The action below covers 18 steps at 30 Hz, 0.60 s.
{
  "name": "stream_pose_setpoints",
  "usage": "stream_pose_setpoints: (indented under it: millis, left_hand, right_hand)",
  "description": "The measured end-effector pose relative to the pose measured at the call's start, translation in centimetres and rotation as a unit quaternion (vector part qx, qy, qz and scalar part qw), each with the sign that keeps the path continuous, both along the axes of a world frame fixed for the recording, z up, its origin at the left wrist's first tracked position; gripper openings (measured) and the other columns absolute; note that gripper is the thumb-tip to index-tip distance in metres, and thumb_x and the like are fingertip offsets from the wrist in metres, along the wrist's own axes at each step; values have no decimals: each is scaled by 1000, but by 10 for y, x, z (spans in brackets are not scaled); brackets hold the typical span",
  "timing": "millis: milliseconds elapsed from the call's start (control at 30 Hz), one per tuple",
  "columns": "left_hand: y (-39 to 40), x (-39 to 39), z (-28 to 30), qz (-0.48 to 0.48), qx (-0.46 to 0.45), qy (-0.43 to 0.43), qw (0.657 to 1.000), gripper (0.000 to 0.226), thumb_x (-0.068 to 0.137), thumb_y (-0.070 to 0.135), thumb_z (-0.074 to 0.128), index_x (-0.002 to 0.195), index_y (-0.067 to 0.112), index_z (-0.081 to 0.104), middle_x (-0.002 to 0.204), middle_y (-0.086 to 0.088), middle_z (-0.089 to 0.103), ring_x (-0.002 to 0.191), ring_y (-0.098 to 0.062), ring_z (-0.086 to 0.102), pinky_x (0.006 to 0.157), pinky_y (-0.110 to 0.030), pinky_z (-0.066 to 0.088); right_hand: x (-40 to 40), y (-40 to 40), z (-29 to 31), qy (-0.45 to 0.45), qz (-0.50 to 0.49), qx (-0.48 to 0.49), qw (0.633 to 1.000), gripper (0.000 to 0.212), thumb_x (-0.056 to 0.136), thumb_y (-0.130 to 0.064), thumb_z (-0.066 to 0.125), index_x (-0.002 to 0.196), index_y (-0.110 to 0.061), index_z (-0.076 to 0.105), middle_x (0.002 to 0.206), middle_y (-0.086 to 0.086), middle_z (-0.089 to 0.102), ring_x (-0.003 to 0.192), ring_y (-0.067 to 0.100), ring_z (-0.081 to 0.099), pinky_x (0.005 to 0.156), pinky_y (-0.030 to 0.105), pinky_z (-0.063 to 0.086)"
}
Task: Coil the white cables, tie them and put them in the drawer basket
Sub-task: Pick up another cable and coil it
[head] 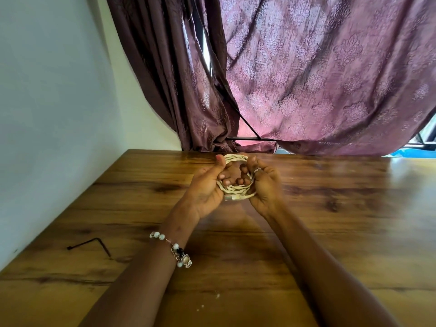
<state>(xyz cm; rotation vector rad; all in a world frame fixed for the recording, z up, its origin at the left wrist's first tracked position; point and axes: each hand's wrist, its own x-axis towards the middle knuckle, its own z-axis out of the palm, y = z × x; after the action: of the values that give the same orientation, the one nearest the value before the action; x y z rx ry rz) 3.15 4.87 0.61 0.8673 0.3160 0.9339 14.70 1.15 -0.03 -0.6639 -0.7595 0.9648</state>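
Observation:
A white cable [236, 190] is wound into a small round coil and held just above the wooden table [330, 232]. My left hand [207, 187] grips the coil's left side, thumb up on its top edge and fingers curled through the loop. My right hand [262, 185], with a ring on one finger, grips the right side. A plug end of the cable shows at the coil's lower edge between my palms. No drawer basket is in view.
A black hex key [89, 245] lies on the table at the near left, close to the white wall [47, 114]. Purple curtains [318, 79] hang behind the table's far edge. A few white crumbs dot the near table.

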Motion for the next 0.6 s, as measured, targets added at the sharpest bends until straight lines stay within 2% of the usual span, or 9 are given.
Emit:
stream_pose_setpoints:
  millis: [100, 167, 267, 333, 400, 500, 600]
  left_hand:
    - [4, -3, -1, 10, -8, 10, 1000, 41, 95, 40, 46, 82, 6, 65, 45, 7, 31, 39, -5, 31, 46, -19, 42]
    - [8, -5, -5, 27, -7, 47, 999, 41, 96, 40, 48, 73, 10, 63, 42, 7, 32, 35, -5, 29, 43, -18, 30]
    - [9, -6, -7, 55, 11, 119, 991, 43, 97, 36, 46, 62, 12, 56, 39, 6, 33, 31, -5, 25, 42, -21, 21]
    - [6, -8, -4, 75, 23, 152, 985, 38, 98, 30, 45, 67, 10, 51, 40, 3, 36, 29, -5, 24, 37, -14, 23]
    - [1, -9, 1, 88, 32, 166, 982, 33, 98, 25, 45, 71, 8, 53, 49, -2, 43, 27, -5, 29, 32, -12, 27]
    - [-6, -12, 8, 122, 78, 214, 966, 32, 99, 19, 46, 69, 10, 54, 49, 2, 55, 27, -2, 40, 29, -11, 26]
    - [-9, -12, 7, 132, 116, 255, 951, 36, 99, 18, 46, 65, 11, 55, 41, 6, 55, 29, -1, 46, 31, -10, 30]
  right_hand:
    - [-8, 2, 1, 18, 10, -7, 1000, 29, 99, -19, 47, 74, -8, 58, 51, 1, 51, 34, 7, 43, 37, 19, 40]
    - [-10, 5, -2, 4, 18, -19, 1000, 35, 98, -26, 49, 67, -11, 56, 51, 1, 37, 34, 7, 31, 36, 19, 35]
    - [-10, 5, -6, -59, 16, -29, 998, 39, 100, -27, 46, 64, -11, 49, 46, -1, 29, 32, 7, 26, 38, 21, 33]
    - [-9, 3, -9, -88, 30, -34, 995, 41, 100, -27, 45, 63, -11, 51, 44, -1, 30, 31, 8, 27, 43, 25, 33]
    - [-7, -1, -8, -126, 51, -47, 990, 44, 100, -28, 46, 60, -13, 58, 44, 0, 42, 33, 10, 37, 46, 27, 37]
    - [1, -7, -3, -178, 77, -59, 979, 34, 99, -17, 45, 77, -6, 68, 62, 6, 68, 51, 16, 63, 51, 27, 54]
    - [9, -9, -2, -252, 71, -67, 963, 26, 100, -11, 43, 91, -2, 66, 70, 5, 71, 60, 15, 65, 55, 25, 53]
